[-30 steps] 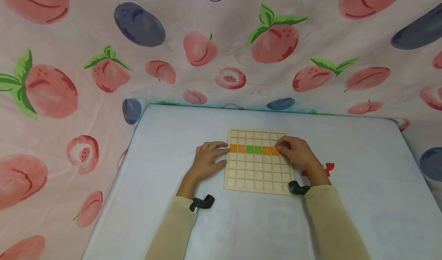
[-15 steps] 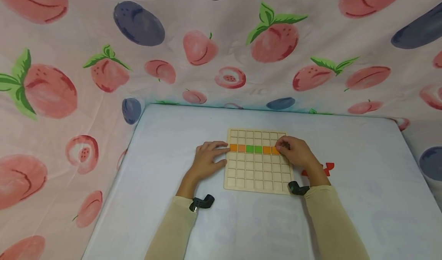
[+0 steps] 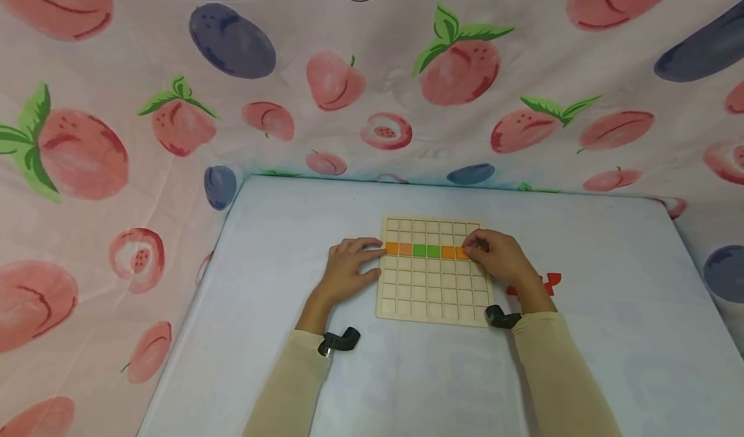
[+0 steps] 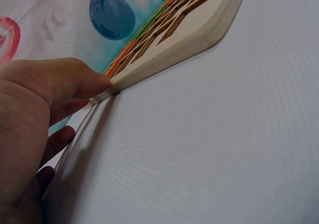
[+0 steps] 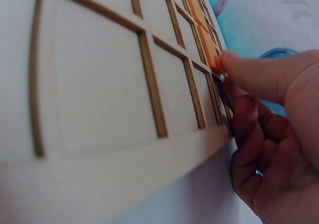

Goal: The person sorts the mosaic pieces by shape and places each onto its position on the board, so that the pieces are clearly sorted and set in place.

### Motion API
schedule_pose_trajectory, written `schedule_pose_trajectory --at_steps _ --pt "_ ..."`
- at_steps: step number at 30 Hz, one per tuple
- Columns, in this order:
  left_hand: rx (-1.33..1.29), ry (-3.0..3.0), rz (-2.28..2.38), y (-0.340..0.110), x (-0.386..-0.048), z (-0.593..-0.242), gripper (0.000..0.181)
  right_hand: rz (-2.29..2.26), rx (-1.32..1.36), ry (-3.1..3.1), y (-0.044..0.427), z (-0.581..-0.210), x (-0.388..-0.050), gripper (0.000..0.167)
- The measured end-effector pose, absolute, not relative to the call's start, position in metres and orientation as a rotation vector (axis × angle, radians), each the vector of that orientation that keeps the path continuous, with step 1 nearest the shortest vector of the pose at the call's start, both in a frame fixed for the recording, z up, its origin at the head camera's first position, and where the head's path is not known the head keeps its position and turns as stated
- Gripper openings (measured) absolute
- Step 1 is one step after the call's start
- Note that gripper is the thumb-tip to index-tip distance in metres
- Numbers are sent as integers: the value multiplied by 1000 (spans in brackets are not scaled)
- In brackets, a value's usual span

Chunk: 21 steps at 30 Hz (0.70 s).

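Observation:
A wooden grid board (image 3: 433,310) lies on the table, one row holding orange, light orange and green tiles (image 3: 433,251). At that row's right end my right hand (image 3: 501,256) has thumb and fingertips on an orange tile (image 3: 461,253). In the right wrist view, the thumb of the right hand (image 5: 279,134) meets the end of the orange tile (image 5: 208,50), its other fingers curled. My left hand (image 3: 347,270) is spread at the board's left edge; in the left wrist view, the left hand (image 4: 35,109) touches the board's side (image 4: 184,50) with its thumb.
Red pieces (image 3: 552,284) lie right of the board, partly hidden behind the right wrist. Fruit-printed cloth (image 3: 244,127) hangs behind and left of the white table (image 3: 232,295). Dark devices (image 3: 340,341) are strapped at both wrists.

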<state>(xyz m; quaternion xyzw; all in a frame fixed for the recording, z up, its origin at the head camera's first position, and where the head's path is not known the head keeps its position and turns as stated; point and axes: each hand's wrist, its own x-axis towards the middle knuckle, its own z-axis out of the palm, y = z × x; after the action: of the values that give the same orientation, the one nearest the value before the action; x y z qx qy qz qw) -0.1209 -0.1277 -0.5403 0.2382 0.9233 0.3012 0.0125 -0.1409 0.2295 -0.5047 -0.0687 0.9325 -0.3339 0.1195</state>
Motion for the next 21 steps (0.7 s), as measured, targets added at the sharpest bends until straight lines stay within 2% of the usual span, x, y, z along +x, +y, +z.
schedule_pose_trajectory --at_steps 8,21 --pt "735 2866 940 -127 -120 -540 42 -1033 -178 2637 235 -502 -137 30" --pt "736 2868 954 -127 -120 -540 42 -1015 -204 2658 235 -501 -137 27"
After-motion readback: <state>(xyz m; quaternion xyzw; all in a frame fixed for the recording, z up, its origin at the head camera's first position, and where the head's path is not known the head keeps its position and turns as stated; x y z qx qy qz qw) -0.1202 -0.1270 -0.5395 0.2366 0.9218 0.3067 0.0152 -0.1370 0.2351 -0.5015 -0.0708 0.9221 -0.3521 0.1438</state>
